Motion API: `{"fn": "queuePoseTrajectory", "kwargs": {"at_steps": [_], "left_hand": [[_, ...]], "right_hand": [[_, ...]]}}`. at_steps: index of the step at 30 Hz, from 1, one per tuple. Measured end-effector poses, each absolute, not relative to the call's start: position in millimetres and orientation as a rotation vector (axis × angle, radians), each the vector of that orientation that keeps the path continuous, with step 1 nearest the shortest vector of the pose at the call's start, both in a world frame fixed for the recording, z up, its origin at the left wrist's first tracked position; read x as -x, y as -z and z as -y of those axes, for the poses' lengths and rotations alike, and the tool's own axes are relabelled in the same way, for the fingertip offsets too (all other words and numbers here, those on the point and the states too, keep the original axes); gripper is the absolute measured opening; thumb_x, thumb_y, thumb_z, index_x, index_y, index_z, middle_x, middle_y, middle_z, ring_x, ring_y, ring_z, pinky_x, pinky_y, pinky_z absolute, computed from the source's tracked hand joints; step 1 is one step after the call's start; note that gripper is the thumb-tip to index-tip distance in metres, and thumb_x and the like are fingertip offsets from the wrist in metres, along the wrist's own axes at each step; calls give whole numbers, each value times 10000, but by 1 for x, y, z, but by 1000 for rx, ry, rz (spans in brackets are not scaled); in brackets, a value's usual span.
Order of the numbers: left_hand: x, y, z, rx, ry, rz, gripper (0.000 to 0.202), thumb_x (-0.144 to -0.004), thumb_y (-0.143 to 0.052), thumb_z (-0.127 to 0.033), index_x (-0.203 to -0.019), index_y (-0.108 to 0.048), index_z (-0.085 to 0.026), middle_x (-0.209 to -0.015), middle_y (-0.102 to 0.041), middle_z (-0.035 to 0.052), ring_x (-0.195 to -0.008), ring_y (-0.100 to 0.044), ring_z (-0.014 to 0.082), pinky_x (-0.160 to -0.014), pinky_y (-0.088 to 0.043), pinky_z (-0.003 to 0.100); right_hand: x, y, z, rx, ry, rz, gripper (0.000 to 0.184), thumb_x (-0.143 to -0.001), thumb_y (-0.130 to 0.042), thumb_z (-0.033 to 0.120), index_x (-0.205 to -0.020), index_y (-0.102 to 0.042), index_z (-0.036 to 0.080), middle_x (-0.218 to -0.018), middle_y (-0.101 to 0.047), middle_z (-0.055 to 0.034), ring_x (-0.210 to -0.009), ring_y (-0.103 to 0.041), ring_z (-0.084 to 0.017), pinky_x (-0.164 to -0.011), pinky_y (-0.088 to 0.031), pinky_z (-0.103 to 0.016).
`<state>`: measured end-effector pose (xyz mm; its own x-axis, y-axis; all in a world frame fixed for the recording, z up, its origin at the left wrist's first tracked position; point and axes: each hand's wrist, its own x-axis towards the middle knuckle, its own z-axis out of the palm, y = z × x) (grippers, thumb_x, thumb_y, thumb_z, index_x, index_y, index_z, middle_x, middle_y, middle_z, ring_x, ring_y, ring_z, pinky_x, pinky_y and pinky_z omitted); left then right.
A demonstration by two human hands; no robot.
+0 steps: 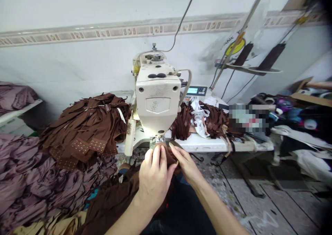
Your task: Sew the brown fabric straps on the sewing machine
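Observation:
A white sewing machine (158, 96) stands straight in front of me. Right below its needle area, brown fabric (169, 154) lies under both hands. My left hand (155, 167) presses on this fabric from above, fingers together and thumb towards the right. My right hand (185, 162) pinches the fabric's right edge between thumb and fingers. The needle and presser foot are mostly hidden behind the left fingertips. More brown cloth (116, 197) hangs across my lap below the left forearm.
On the left lies a heap of brown garment pieces (88, 124), above piled mauve cloth (18, 172). Right of the machine are brown strips (216, 121), white ribbon (199, 117) and a control panel (195, 92). Dark thread cones (272, 57) stand on a rack; several spools lie far right.

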<state>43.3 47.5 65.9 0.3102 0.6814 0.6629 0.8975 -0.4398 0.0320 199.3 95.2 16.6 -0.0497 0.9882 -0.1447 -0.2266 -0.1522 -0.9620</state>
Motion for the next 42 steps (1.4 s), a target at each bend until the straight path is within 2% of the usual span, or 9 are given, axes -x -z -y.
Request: {"fn": "queuePoseTrajectory", "kwargs": {"at_steps": [12, 19, 22, 26, 29, 33, 35, 38, 42], "left_hand": [[-41, -61, -46, 2227, 976, 1457, 515, -1047, -651, -387, -1484, -609, -119, -1375, -717, 215, -1210, -669, 391, -995, -605, 543], [2, -47, -44, 2310, 1480, 1540, 392, -1079, -523, -137, -1436, -642, -246, -1380, -699, 126, -1307, -665, 257, -1109, -566, 433], [23, -32, -48, 2383, 1605, 1859, 281, -1099, -526, -273, -1314, -697, -212, -1253, -758, 121, -1172, -737, 250, -1018, -598, 384], [39, -15, -55, 2859, 1486, 2062, 364, -1105, -505, -428, -1145, -782, -197, -1207, -802, 126, -1066, -764, 252, -981, -585, 355], [47, 3, -57, 2868, 1612, 2220, 417, -1060, -570, -521, -1201, -796, -199, -1325, -778, 134, -1237, -719, 292, -1114, -525, 407], [57, 28, -57, 2396, 1979, 2915, 548, -959, -647, -683, -1260, -799, -252, -1424, -744, 103, -1472, -579, 326, -1204, -463, 459], [58, 36, -55, 2166, 2080, 3140, 550, -893, -708, -724, -1139, -835, -249, -1331, -791, 119, -1417, -630, 362, -1149, -515, 488], [54, 35, -48, 2049, 2209, 3220, 564, -780, -832, -709, -1008, -839, -193, -1102, -850, 152, -1158, -776, 376, -1023, -597, 503], [40, 14, -33, 1863, 2623, 3110, 670, -722, -921, -617, -1201, -775, -174, -1111, -843, 127, -987, -814, 276, -969, -621, 427]], "right_hand": [[-191, -1, -85, 1087, -1587, 878, 529, -855, -793, 692, -1066, -848, 210, -1015, -828, -86, -996, -760, -305, -886, -601, -382], [-193, 8, -83, 1201, -1580, 782, 613, -835, -732, 805, -966, -841, 215, -994, -822, -81, -1042, -765, -286, -879, -605, -347], [-195, 4, -87, 1176, -1627, 868, 666, -847, -679, 846, -949, -837, 207, -941, -816, -79, -945, -756, -273, -784, -588, -334], [-196, 0, -90, 1144, -1661, 862, 694, -839, -666, 869, -927, -830, 201, -915, -805, -85, -936, -739, -285, -802, -574, -357], [-194, -7, -84, 1087, -1610, 942, 682, -838, -682, 861, -913, -826, 199, -928, -796, -86, -964, -719, -291, -869, -568, -379], [-196, -30, -70, 1041, -1546, 1208, 536, -843, -801, 717, -917, -828, 187, -881, -776, -46, -845, -673, -246, -776, -558, -347], [-203, -41, -63, 1065, -1513, 1260, 466, -850, -833, 640, -916, -840, 179, -842, -766, -33, -790, -655, -233, -720, -548, -333], [-224, -48, -57, 1140, -1431, 1245, 429, -838, -851, 603, -848, -850, 174, -773, -746, -30, -741, -643, -235, -666, -533, -332], [-259, -37, -59, 1219, -1483, 1263, 388, -796, -898, 552, -818, -856, 167, -754, -751, -38, -728, -658, -242, -667, -537, -341]]}}
